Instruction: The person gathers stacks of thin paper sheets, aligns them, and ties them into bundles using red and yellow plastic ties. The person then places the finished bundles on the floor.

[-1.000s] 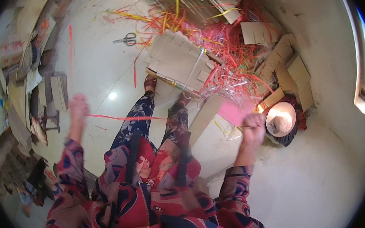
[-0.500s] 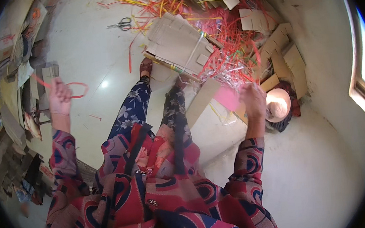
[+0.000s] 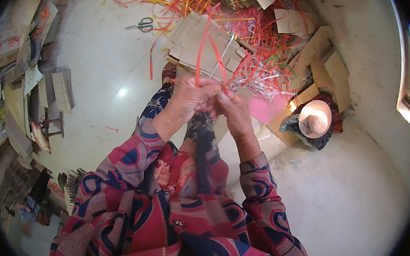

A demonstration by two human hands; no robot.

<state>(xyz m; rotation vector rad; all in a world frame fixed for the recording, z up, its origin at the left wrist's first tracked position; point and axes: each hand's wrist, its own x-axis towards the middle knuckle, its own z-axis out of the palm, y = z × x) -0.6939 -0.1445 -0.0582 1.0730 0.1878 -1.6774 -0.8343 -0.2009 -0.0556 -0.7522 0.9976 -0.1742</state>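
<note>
My left hand and my right hand meet in front of me, fingers closed on a red plastic strap. The strap rises from between them in a tall narrow loop, and a short end sticks out left of my left hand. Where the strap runs between my fingertips is hidden. Beyond my hands, a stack of flattened cardboard lies on the floor, with a pale band across it. My right foot is partly hidden behind my hands.
Red, yellow and white strapping is heaped beside the stack. Scissors lie on the floor to its left. A straw hat rests on dark cloth at right, near folded cardboard. More cardboard is piled along the left.
My hands were wide apart, the left one holding the red strap far to the left. Both have come together at the middle, and the right hand now grips the strap too.
</note>
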